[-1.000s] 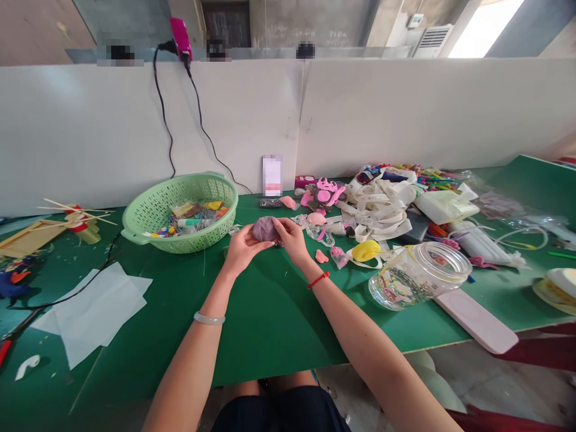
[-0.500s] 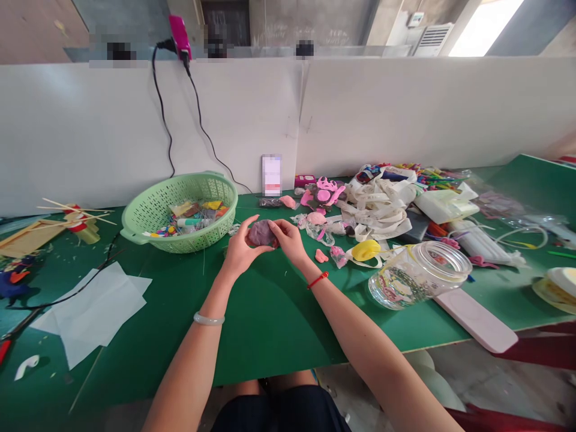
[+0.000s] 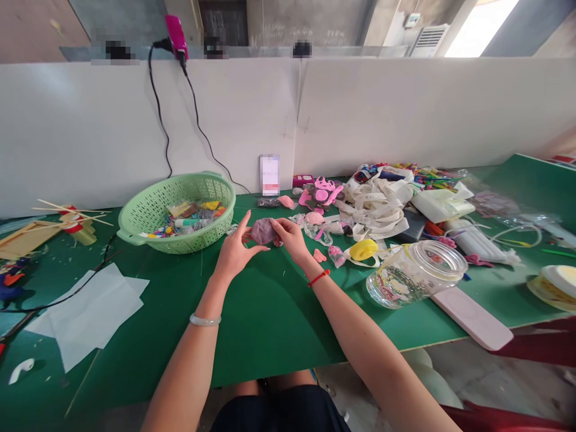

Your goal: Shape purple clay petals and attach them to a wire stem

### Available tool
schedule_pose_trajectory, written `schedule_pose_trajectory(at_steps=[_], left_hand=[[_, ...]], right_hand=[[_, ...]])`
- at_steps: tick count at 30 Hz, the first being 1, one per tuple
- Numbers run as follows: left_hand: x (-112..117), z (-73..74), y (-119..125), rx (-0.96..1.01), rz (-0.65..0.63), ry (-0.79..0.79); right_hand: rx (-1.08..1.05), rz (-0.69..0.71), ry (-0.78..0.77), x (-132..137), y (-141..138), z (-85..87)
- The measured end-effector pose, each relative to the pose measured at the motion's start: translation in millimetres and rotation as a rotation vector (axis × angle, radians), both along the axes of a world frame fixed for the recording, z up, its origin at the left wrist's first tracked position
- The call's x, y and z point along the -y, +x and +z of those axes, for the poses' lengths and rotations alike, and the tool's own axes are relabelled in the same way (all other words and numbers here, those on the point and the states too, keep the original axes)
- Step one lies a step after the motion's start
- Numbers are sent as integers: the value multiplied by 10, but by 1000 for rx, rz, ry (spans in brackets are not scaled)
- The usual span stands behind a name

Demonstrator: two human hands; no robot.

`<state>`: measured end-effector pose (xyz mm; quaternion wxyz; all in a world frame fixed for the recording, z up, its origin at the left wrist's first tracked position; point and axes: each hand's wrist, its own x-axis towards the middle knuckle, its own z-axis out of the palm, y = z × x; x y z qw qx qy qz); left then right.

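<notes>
A lump of purple modelling clay (image 3: 263, 231) sits between my two hands, just above the green table mat (image 3: 270, 342). My left hand (image 3: 236, 249) is on its left side, with the fingers spread and pointing up and the thumb under the lump. My right hand (image 3: 290, 236) presses on the lump's right side, fingertips on it. The lump's underside is hidden. Nearest my right hand are a small pink clay piece (image 3: 319, 255) and a clear wrapper holding pink clay (image 3: 315, 225).
A light green plastic basket (image 3: 175, 193) of craft bits stands to the left. To the right lie a yellow clay piece (image 3: 363, 249), a tangle of white ribbon (image 3: 375, 207) and a glass jar (image 3: 416, 273). White paper sheets (image 3: 85, 315) lie at front left.
My left hand's fingers have spread wider and lifted higher around the lump. The purple lump stays between my hands, and the whole view has shifted slightly.
</notes>
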<state>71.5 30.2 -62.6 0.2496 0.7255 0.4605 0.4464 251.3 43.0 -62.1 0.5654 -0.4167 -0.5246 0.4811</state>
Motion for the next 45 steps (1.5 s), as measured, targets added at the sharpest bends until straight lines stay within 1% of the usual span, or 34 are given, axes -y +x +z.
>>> schedule_pose_trajectory(at_steps=[4, 7, 12, 14, 17, 20, 23, 26, 29, 32, 36, 41, 45], left_hand=[[-21, -18, -49, -52, 29, -11], [-15, -13, -71, -110, 28, -8], [4, 23, -79, -165, -13, 54], [10, 36, -76, -194, 1, 76], [22, 55, -63, -206, 27, 60], [31, 63, -34, -145, 7, 11], [17, 35, 2, 11, -9, -81], [-18, -18, 25, 197, -15, -182], [-42, -46, 31, 301, -22, -248], [-42, -38, 29, 305, -15, -257], [-30, -19, 27, 287, -17, -242], [-13, -8, 29, 242, -62, -216], [-14, -14, 30, 234, -73, -178]], right_hand=[[78, 57, 22, 6, 22, 6], [108, 99, 38, 11, 46, 23], [89, 72, 33, 4, 61, 39], [92, 71, 28, -1, 51, 32], [67, 70, 11, -2, 37, 25], [27, 53, 22, 6, 34, 32], [28, 42, 63, 16, 35, 37], [64, 70, 88, 18, 36, 21], [105, 91, 99, 12, 40, -4], [114, 80, 87, 11, 45, -7], [77, 86, 58, 28, 40, 44], [-1, 63, 21, 58, 29, 117], [17, 97, 4, 70, 32, 134]])
